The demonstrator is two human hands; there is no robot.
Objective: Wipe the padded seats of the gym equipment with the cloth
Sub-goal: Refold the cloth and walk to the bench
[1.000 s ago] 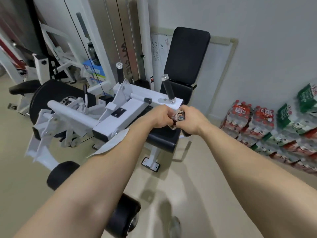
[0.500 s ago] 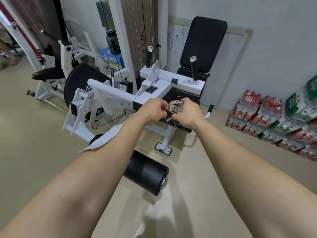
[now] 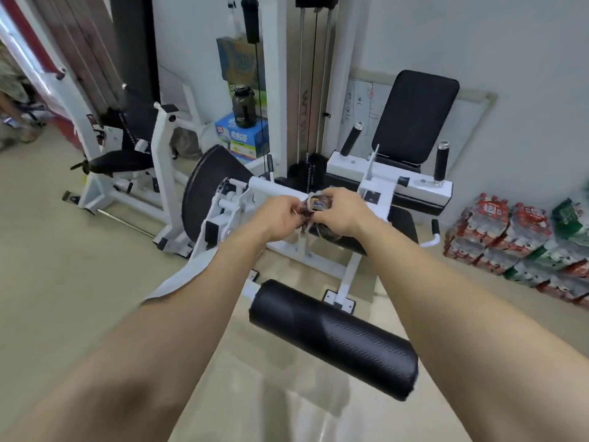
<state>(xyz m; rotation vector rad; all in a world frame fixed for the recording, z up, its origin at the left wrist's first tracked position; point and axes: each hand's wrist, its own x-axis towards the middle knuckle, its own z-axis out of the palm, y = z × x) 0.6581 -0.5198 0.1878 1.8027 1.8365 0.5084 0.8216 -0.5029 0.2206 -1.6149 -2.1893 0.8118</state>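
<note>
Both arms reach forward at chest height. My left hand (image 3: 279, 218) and my right hand (image 3: 342, 215) meet around a small bunched patterned cloth (image 3: 315, 206), each gripping a side of it. Behind them stands a white leg-extension machine with a black padded seat (image 3: 403, 226), partly hidden by my right hand, and an upright black backrest (image 3: 414, 116). Its black leg roller pad (image 3: 334, 336) lies low in front, between my forearms. The cloth is in the air, not touching any pad.
A second white machine with a black seat (image 3: 121, 161) stands at the left. A weight stack tower (image 3: 306, 90), a blue box and a dark bottle (image 3: 243, 106) are behind. Packs of bottled drinks (image 3: 516, 237) line the right wall. Beige floor lies to the left.
The view has pulled back from the machine and swung left, so the roller pad and the second machine show more. Both hands stay together, holding the cloth.
</note>
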